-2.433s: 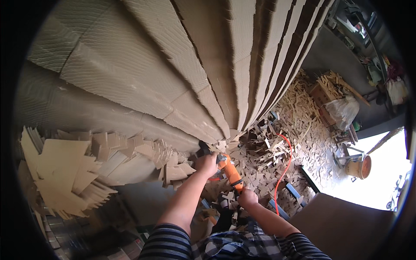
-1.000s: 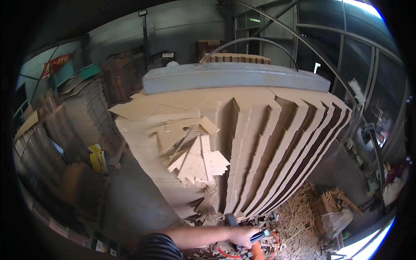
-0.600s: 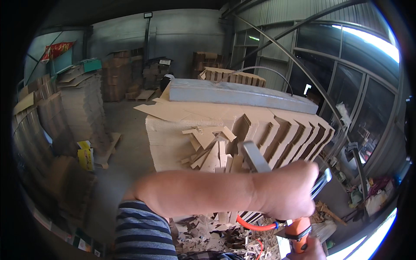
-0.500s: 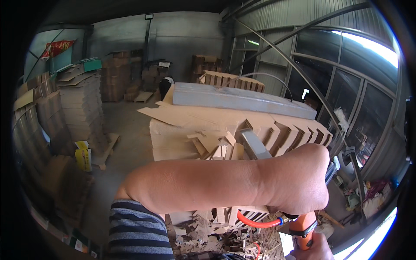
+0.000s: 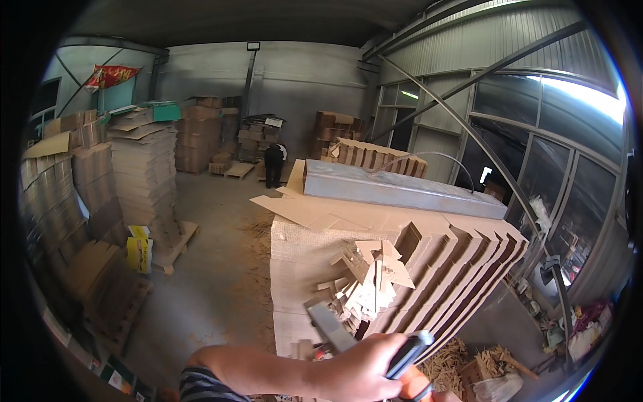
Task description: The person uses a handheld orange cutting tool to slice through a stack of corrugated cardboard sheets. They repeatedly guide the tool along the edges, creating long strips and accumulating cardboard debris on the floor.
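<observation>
A rigid, fairly heavy-looking metal tool [image 5: 335, 329] with a dark handle is gripped in the left hand [image 5: 365, 375], clenched around that handle, beside the cardboard stack [image 5: 429, 268].

The left hand [image 5: 365, 372] is cut off at the six o'clock edge, so its lower fingers cannot be seen. The tool [image 5: 335, 329] it grips is blurred, and its kind is unclear. An orange grip [image 5: 416, 383] at five o'clock is mostly hidden. The far person [image 5: 273, 164] at twelve o'clock is too small to make out.
</observation>
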The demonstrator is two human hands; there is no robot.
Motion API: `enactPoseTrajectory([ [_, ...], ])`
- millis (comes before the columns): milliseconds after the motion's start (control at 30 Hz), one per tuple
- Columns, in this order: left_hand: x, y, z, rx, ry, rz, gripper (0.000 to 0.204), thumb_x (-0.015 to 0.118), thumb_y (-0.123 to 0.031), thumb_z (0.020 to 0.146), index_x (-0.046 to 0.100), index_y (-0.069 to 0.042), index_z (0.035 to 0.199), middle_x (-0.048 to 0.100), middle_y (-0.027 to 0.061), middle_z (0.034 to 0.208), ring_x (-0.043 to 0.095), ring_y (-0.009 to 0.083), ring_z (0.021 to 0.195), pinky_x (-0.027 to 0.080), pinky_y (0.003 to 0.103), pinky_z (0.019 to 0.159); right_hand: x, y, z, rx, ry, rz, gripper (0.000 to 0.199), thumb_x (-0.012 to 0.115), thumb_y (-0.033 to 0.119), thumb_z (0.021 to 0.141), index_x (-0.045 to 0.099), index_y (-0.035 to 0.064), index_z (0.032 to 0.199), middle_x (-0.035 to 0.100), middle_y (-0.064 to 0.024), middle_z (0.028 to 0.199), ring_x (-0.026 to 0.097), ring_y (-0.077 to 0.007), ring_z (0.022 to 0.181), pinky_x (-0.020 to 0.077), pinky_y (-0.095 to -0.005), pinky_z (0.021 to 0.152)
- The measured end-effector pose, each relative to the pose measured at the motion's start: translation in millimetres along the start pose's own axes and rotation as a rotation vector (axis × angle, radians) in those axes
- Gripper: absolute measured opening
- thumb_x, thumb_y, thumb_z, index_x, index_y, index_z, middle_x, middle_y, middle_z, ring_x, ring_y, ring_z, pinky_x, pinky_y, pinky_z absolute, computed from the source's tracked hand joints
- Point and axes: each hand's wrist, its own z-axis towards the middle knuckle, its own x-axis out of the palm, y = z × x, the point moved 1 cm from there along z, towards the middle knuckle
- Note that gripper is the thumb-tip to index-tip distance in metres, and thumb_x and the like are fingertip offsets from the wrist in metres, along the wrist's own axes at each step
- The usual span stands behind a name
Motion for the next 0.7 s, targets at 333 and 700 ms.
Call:
enactPoseTrajectory([
  [333, -26, 69, -109, -0.551, -0.485, -0.374, 0.033, 0.064, 0.004, 0.072, 0.050, 0.005, 0.101, 0.056, 0.0049, 0.065, 0.054, 0.0101, 0.051, 0.042, 0.024, 0.046, -16, 86, 122, -0.885, -0.124, -0.228, 0.028, 0.072, 0.015, 0.075, 0.061, -0.0003, 0.096, 0.064, -0.0095, 0.082, 0.062, -0.0135, 0.053, 0.0511, -0.0221, 0.044],
  [700, -32, 121, -190, -0.947, -0.883, -0.071, 0.030, 0.067, 0.003, 0.064, 0.054, 0.009, 0.091, 0.061, 0.0134, 0.074, 0.059, 0.0167, 0.056, 0.048, 0.030, 0.051, -16, 224, 284, -0.996, -0.381, -0.893, 0.019, 0.059, 0.023, 0.079, 0.063, 0.0077, 0.089, 0.061, -0.0125, 0.082, 0.060, -0.0312, 0.075, 0.0493, -0.0393, 0.066],
])
